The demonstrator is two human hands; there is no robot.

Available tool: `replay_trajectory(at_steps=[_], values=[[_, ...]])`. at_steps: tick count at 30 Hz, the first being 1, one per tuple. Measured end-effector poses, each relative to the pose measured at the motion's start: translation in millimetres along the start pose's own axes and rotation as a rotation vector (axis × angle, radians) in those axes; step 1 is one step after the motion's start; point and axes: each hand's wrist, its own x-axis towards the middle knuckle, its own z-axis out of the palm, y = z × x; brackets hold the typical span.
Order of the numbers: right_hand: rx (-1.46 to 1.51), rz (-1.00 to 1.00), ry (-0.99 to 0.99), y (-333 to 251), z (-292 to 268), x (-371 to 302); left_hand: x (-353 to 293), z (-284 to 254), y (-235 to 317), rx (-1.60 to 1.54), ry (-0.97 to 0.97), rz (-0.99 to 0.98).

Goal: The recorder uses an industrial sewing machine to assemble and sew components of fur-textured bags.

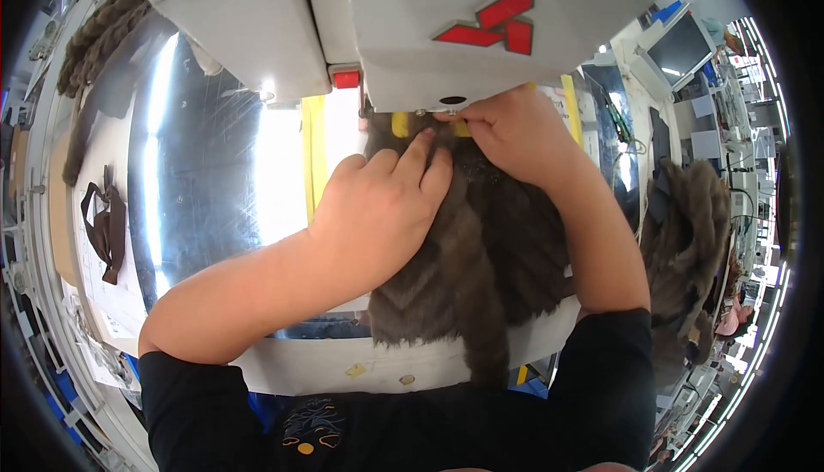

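Brown-grey fur pieces [468, 240] lie on the table beneath the head of a white sewing machine [403, 34] and hang over the near edge. My left hand [378, 206] rests on their far left part. Its outer fingers are curled, and its index finger and thumb press at the fur just in front of the machine head. My right hand [519, 133] is closed at the far right part, its thumb and fingers pinched near the underside of the head. The machine head hides the needle area and some of the fingertips.
Yellow strips [316, 150] run along the shiny table surface [206, 180]. A dark brown strap [107, 223] and a fur bundle [103, 30] lie at the left. More fur [691, 232] is heaped at the right, below a monitor [678, 47].
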Motion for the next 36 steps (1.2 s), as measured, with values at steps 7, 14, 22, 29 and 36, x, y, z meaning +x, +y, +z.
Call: replay_trajectory(at_steps=[7,14,22,29,36], values=[[-0.064,0.009,0.026,8.0,-3.0,7.5,7.2,6.2,-6.1,-0.012,0.008,-0.001],[-0.048,-0.006,0.098,11.2,1.9,15.6,12.2,-1.5,-9.2,-0.024,-0.080,-0.049],[0.033,0.016,0.080,15.4,9.1,24.4,8.3,-6.4,-16.9,-0.018,-0.163,-0.069],[0.096,0.079,0.036,15.7,12.2,30.7,7.4,-13.5,-22.0,-0.010,-0.201,-0.077],[0.121,0.035,-0.078,14.4,0.6,9.7,10.2,-22.3,-29.3,-0.218,-0.292,-0.171]])
